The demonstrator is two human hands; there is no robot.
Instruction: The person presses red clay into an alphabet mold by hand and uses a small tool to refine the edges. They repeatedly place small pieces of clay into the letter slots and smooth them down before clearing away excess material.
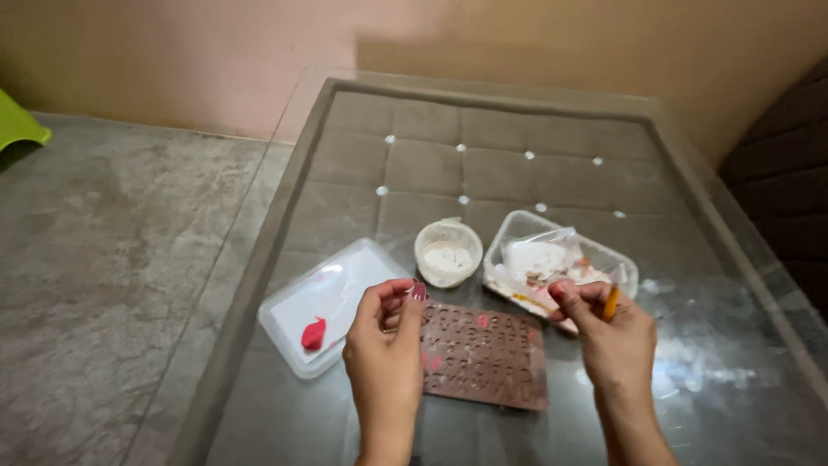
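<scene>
Left hand [385, 341]: raised over the brown letter mould [485, 354], fingertips pinched together; whether they hold anything, I cannot tell.
Right hand [608, 332]: fingers clamped on a thin orange tool [611, 304].
Mould: flat on the glass table [707, 380], between both hands.
Nearby: white lid [332, 302] with red lump [314, 334], round white cup [448, 252], clear tray [561, 259].

the left hand [385, 341] covers the brown mould's [487, 354] left edge; the green thing [17, 121] is cut off at the picture's edge.
</scene>
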